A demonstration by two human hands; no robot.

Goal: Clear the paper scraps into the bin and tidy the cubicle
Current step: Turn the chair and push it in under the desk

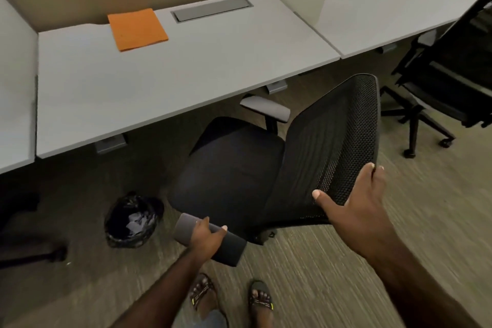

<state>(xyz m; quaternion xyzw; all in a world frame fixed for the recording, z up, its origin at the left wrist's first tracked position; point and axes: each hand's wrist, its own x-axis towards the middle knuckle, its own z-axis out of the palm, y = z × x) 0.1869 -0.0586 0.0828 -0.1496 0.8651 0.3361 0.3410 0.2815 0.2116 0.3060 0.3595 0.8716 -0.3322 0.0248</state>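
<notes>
Both hands grip the black mesh-backed office chair (269, 168) at frame centre.

Left hand (206, 238) wraps its fingers over the chair's grey padded armrest (183, 229) at lower centre; right hand (354, 205) clasps the mesh backrest's edge, thumb spread on the front. Paper scraps (137, 221) lie inside the black-lined bin (131, 220) on the carpet, lower left, partly shadowed. An orange folded cloth (137, 29) rests on the grey table (159, 74), upper left.

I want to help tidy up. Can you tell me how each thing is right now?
Bin: on floor, paper scraps inside.
Orange cloth: folded flat on desk.
Chair: pulled out from desk.
Left hand: grips chair armrest.
Right hand: holds chair's mesh back.
</notes>
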